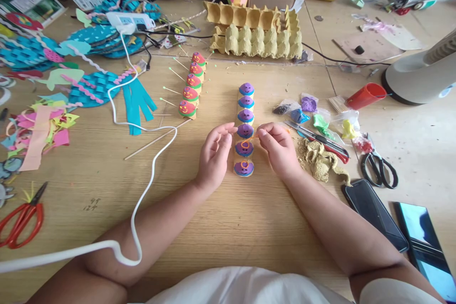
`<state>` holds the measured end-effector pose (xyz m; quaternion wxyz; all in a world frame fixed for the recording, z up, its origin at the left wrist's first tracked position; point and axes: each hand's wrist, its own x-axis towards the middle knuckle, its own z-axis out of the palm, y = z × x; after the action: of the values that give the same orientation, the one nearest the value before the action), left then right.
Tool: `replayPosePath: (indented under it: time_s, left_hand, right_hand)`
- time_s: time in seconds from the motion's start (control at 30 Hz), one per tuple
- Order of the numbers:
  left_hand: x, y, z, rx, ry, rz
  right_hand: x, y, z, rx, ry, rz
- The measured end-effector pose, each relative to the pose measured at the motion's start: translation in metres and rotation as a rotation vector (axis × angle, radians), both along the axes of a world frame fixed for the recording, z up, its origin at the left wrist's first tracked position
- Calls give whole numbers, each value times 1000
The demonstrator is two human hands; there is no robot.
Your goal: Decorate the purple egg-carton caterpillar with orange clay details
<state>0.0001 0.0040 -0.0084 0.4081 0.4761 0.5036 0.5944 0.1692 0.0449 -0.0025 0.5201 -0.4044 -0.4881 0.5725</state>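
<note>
A strip of egg-carton cups (245, 131) covered in purple and blue clay runs away from me in the middle of the table. Its cups have small drawn faces, and the two nearest ones carry an orange clay loop on top. My left hand (214, 156) is beside the strip's left side, fingers stretched out and their tips close to the third cup from the front. On the other side, my right hand (280, 150) pinches a thin bit of orange clay (256, 135) at the same cup. The clay is mostly hidden by the fingertips.
A red and green cup strip (191, 86) with pins stands at back left. Right of my hands lie a box cutter (320, 140), bagged clay (321, 123), black scissors (378, 167) and phones (374, 213). A white cable (153, 171) crosses the left side; egg cartons (261, 40) are behind.
</note>
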Motion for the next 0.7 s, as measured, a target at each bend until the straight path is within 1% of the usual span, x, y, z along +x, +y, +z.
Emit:
replayPosePath:
  time_s: [0.07,0.2,0.3,0.37,0.53,0.7]
  left_hand:
    - [0,1,-1,1,25,-16]
    - [-2,0,-4,-2,116,-105]
    - [-3,-2,-7,-2,143,-170]
    - [-3,-2,-8,6,162,-189]
    - [-1,-3,-9,52,239,-150]
    - [1,-4,-6,-19,217,-121]
  right_hand:
    - [0,1,0,0,-29,-29]
    - [0,2,0,17,-77,-45]
    - [-1,3,-1,21,-109,-30]
    - [-1,4,-1,8,-126,-11]
    - [-1,3,-1,-21,-134,-8]
    - [-2,2,1,-52,-73,37]
